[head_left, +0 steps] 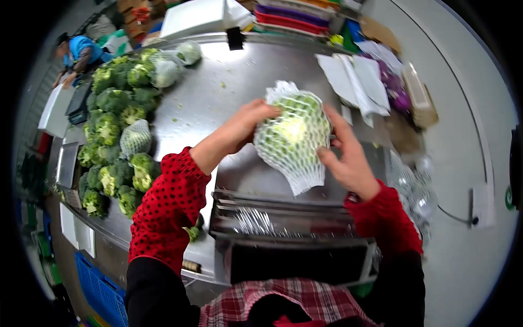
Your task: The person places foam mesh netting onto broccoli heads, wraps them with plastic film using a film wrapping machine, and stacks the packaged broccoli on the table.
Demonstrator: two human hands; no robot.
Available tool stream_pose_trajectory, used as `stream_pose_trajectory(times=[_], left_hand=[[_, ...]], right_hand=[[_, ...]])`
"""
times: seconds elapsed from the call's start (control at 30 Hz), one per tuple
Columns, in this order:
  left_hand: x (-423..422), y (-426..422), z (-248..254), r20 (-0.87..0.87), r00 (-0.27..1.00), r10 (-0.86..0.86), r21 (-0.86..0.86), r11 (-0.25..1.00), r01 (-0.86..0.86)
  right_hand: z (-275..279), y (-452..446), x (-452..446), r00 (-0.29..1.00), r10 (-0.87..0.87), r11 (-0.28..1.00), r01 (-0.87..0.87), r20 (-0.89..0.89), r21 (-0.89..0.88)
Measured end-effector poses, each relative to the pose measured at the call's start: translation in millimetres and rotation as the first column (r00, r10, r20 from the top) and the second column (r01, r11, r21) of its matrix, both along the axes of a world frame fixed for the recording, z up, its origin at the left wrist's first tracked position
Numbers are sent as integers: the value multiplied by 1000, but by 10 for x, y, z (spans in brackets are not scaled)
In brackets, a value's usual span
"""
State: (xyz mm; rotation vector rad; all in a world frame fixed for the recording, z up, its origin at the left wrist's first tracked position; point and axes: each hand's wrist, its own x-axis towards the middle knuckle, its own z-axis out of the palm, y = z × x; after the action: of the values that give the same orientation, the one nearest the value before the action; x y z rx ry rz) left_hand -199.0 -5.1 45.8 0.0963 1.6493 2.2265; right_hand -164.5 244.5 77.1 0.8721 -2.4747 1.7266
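Between my two hands is a broccoli head in a white foam net sleeve, its pale cut stem facing me. The sleeve's loose ends stick out above and below it. My left hand grips its left side, the thumb lying over the net near the top. On the other side, my right hand holds the right edge with fingers behind and thumb in front. The head is held above the steel table, in front of a wrapping machine with a film roll.
Bare broccoli heads are piled along the left, with a netted one among them. White sheets lie at the right rear. Clear plastic bulges beside the machine. A co-worker in blue stands far left. Coloured trays are stacked behind.
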Motion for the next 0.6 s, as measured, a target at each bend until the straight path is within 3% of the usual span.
stream_pose_trajectory(times=[0.07, 0.1, 0.13, 0.17, 0.2, 0.23, 0.27, 0.33, 0.37, 0.4, 0.43, 0.47, 0.53, 0.57, 0.6], left_hand=[[217, 381, -96, 53, 998, -38, -321, 946, 53], [302, 483, -174, 53, 999, 6, -387, 922, 15], [356, 556, -304, 48, 997, 56, -455, 890, -28], [367, 598, -317, -100, 991, 92, -545, 828, -132], [450, 584, -333, -101, 991, 89, -548, 826, -130], [530, 550, -337, -158, 969, 190, -537, 807, -245], [612, 496, -254, -219, 933, 284, -521, 775, -358], [958, 152, -340, -602, 755, 258, -532, 575, -621], [1270, -4, -192, -536, 844, 22, -791, 336, -511], [1570, -111, -52, -378, 911, -163, -925, 18, -381], [1755, -169, -107, -330, 920, -214, -931, -89, -355], [1896, -188, -123, -266, 928, -260, -926, -199, -321], [1940, -82, -108, -241, 945, -221, -961, -85, -264], [1889, -120, -304, -275, 934, -228, -961, 87, -262], [1901, -119, -335, -280, 932, -228, -960, 87, -267]], right_hand=[[-322, 220, 199, 977, -123, 972, 153, -172, 176], [-430, 275, 277, 964, -140, 962, 187, -226, 199], [-478, 333, 325, 963, -142, 960, 191, -231, 205], [-477, 338, 374, 974, -165, 971, 188, -152, 151], [-450, 356, 425, 981, -182, 978, 188, -70, 94], [-379, 405, 449, 967, -203, 962, 226, -151, 154], [-271, 495, 534, 947, -260, 958, 277, -187, 73], [-137, 1030, 767, 925, -346, 896, 376, -160, 236], [-204, 1301, 924, 894, -405, 832, 448, -194, 326], [-210, 1494, 1085, 874, -457, 706, 470, -166, 530], [-325, 1640, 1182, 864, -483, 515, 411, -141, 752], [-311, 1591, 1264, 897, -431, 465, 309, -93, 829], [-401, 1418, 1251, 928, -371, 435, 190, -17, 880], [-431, 1351, 1231, 935, -345, 579, 147, 78, 802], [-534, 1378, 1231, 936, -346, 579, 151, 73, 801]])
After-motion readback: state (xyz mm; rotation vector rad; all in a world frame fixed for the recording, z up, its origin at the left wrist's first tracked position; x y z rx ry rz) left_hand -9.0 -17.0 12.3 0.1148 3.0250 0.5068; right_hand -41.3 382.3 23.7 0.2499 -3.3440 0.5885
